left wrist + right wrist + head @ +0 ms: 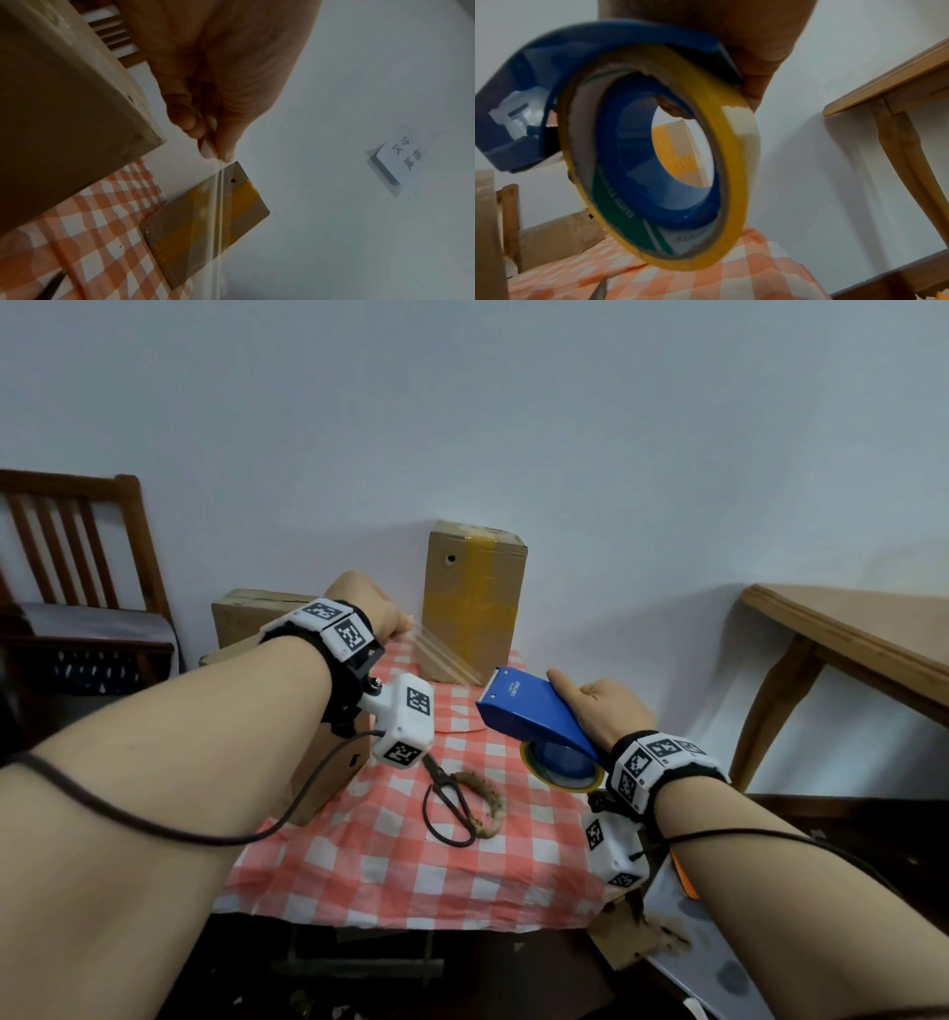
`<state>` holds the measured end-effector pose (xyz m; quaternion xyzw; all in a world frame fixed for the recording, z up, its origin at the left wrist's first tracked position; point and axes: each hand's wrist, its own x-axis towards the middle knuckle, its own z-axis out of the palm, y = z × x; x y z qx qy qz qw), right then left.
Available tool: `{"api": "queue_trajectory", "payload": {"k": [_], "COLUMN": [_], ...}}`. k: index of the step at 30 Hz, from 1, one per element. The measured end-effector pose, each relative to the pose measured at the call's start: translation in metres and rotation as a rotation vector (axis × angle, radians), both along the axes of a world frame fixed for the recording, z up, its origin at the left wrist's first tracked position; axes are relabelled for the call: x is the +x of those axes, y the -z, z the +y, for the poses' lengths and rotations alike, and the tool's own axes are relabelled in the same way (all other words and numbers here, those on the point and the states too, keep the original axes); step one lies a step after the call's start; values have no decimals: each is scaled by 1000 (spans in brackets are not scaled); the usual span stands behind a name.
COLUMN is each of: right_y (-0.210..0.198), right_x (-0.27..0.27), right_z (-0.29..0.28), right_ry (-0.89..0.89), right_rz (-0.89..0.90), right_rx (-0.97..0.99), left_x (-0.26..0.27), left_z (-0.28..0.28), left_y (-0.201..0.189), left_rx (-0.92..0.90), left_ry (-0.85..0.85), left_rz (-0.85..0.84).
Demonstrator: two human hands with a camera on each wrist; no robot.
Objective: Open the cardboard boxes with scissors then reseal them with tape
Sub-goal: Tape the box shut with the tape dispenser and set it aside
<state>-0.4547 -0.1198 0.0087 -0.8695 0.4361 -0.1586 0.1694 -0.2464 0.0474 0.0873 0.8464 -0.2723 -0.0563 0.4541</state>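
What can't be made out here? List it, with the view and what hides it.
- Scissors: blade tips, head view, hidden under the left wrist camera.
- Box nearest the person: its top seam, head view, covered by the left forearm.
- Right hand: its fingers, head view, behind the blue tape dispenser.
- Left hand: its grip on the tape strip, head view; only the left wrist view shows it.
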Motion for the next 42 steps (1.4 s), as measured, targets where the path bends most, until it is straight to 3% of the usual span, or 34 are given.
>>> {"api": "queue_trajectory", "payload": {"k": [2, 7, 12, 17, 24, 26, 28, 30, 31, 33, 36, 42], "right_y": [0, -8, 4, 22, 63, 54, 32, 2, -12, -30, -38, -48], "right_x": [6, 39, 47, 75, 90, 93, 95, 98, 100, 103, 105, 103], "right_z": [3, 11, 9, 7, 7, 9, 14, 28, 37, 50, 63, 68], "right_ry": [22, 69, 147, 67, -132, -153, -157, -270, -352, -490, -613, -558], "right_rz": [60, 157, 224, 116, 448, 266, -168, -577, -688, -715, -609, -623], "right_rx": [-32, -79, -20, 176, 80, 140, 289, 624, 783, 906, 826, 777], "left_x": [-11, -46, -44, -25, -6, -5, -6, -7, -7, -6, -4, 14], "left_z": [-4, -20, -19, -11, 2, 5, 7, 8, 10, 14, 25, 46], "left_y": [-2, 2, -29, -31, -15, -13, -12, -14, -15, -20, -27, -27], "left_rx": [33, 141, -20, 50, 19, 9, 3, -22, -42, -69, -97, -51], "left_ry": [33, 204, 249, 190, 257, 282, 297, 300, 297, 286, 254, 199], "left_rz": [-96, -514, -660, -549, -188, -118, -62, -15, 7, 40, 64, 119]}}
